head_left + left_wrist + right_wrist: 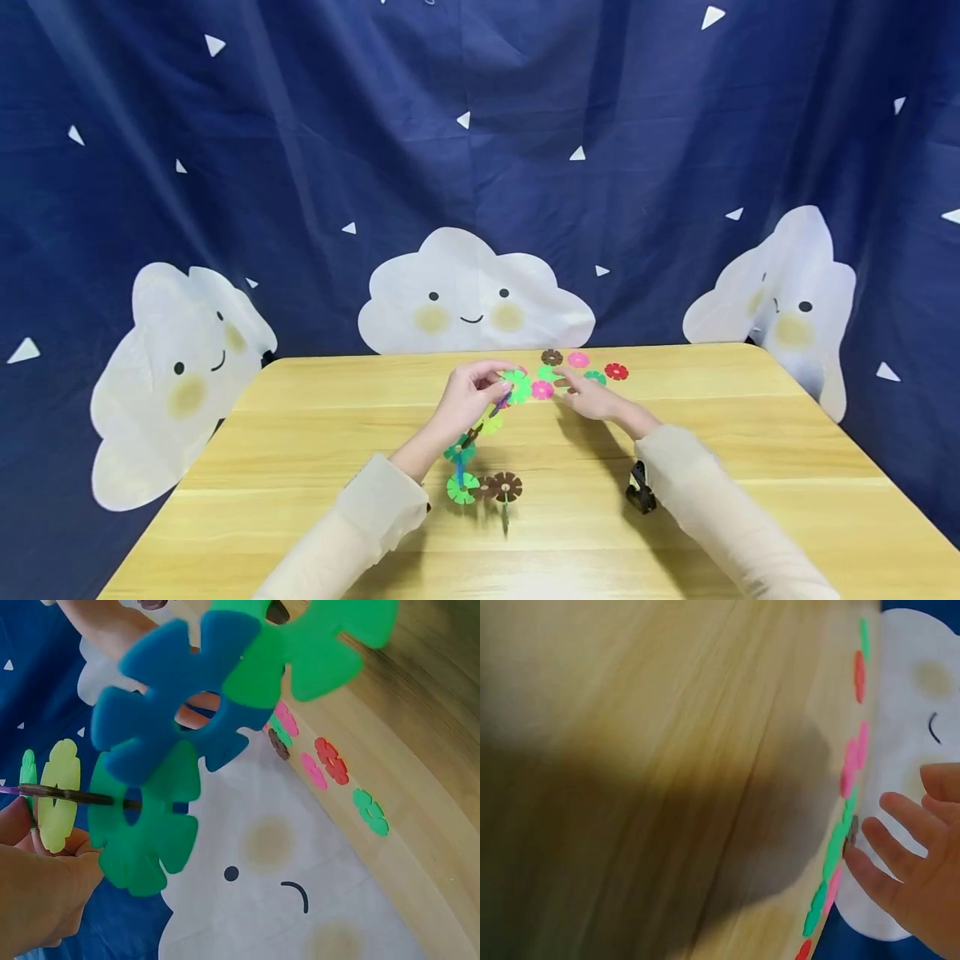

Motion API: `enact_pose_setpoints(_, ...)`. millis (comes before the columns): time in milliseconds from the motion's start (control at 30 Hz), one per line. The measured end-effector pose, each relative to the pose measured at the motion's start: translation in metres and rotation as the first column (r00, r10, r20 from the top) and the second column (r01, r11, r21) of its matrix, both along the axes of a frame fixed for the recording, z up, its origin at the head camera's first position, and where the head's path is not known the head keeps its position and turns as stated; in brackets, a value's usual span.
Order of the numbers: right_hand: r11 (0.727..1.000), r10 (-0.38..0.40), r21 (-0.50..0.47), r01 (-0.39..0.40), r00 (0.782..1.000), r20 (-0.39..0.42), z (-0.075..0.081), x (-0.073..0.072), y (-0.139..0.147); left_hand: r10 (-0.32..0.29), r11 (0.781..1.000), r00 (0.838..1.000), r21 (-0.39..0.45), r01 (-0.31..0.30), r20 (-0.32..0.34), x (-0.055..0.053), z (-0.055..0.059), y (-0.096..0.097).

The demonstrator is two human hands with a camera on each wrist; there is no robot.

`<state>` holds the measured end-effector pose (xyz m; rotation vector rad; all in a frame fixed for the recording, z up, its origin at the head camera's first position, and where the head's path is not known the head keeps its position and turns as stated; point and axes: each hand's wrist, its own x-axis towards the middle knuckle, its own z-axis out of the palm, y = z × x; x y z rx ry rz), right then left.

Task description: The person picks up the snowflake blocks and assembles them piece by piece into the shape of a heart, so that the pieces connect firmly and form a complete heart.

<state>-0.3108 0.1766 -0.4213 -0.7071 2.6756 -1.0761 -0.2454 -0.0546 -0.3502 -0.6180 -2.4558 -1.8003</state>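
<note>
My left hand (468,398) holds up a chain of interlocked, notched plastic snowflake discs, pinching it near the bright green disc (517,387) at its far end. From there the chain hangs down toward me through a yellow disc (60,795), a teal disc (146,832) and a blue disc (154,694), ending in a green disc (462,488) and brown discs (507,486). My right hand (592,398) hovers with fingers spread beside loose discs, holding nothing. Closest to its fingertips are a green disc (547,372) and a pink disc (542,390).
Loose discs lie near the table's back edge: a brown disc (552,357), another pink disc (578,359), a teal disc (596,378) and a red disc (617,372). Behind the wooden table (315,500) hangs a blue curtain (300,167) with white clouds.
</note>
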Motion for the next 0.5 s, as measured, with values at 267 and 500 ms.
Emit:
enact_pose_setpoints(267,0.976,0.091,0.203,-0.077,0.994,-0.065,-0.007,-0.006,-0.017,-0.003,1.0,1.0,-0.015,0.003,0.002,0.013,0.014,0.0)
enact_pose_setpoints(500,0.971,0.119,0.215,-0.1,0.99,-0.077,-0.003,0.005,-0.015,0.001,1.0,1.0,-0.017,-0.001,-0.011,0.025,0.027,0.003)
